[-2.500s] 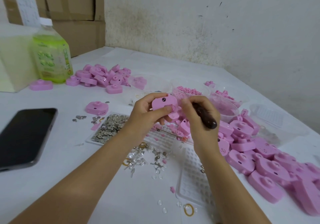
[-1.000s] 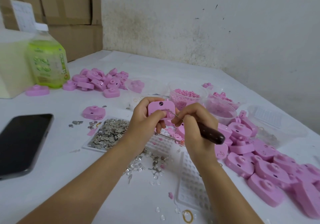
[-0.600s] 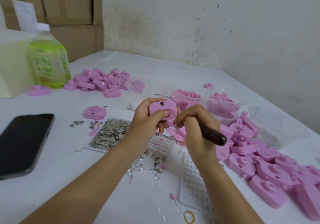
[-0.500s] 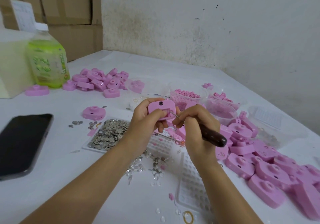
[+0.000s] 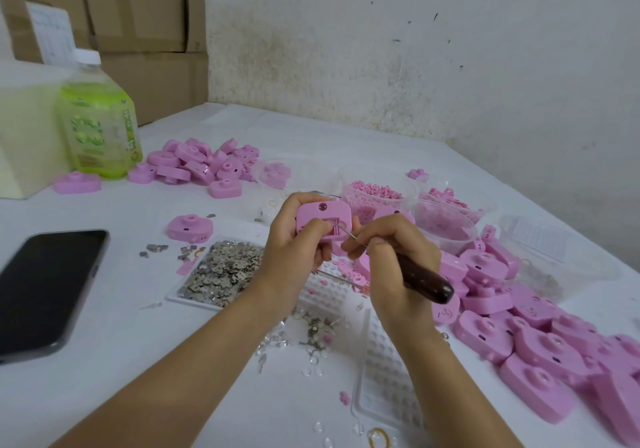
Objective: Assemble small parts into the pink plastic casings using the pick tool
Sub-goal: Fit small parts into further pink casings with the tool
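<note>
My left hand [image 5: 294,245] grips a pink plastic casing [image 5: 323,217] upright above the table, its open inner side facing me. In my right hand [image 5: 391,267] is the pick tool [image 5: 420,278], held like a pen by its dark wooden handle. Its thin metal tip touches the recess in the casing's middle. A heap of small metal parts [image 5: 223,271] lies on a clear tray just left of my left wrist. Tubs of tiny pink parts [image 5: 375,191] stand behind the casing.
Many pink casings [image 5: 540,340] are piled at the right, another pile [image 5: 204,163] at the back left. A black phone [image 5: 41,288] lies at the left, a green bottle [image 5: 98,118] behind it. Clear grid trays [image 5: 384,385] and loose bits lie under my forearms. Cardboard boxes [image 5: 138,32] stand at the back.
The casing was turned in my left hand so its open side faces me, and the pick's tip came into its recess. Over the last half second both hands hardly moved.
</note>
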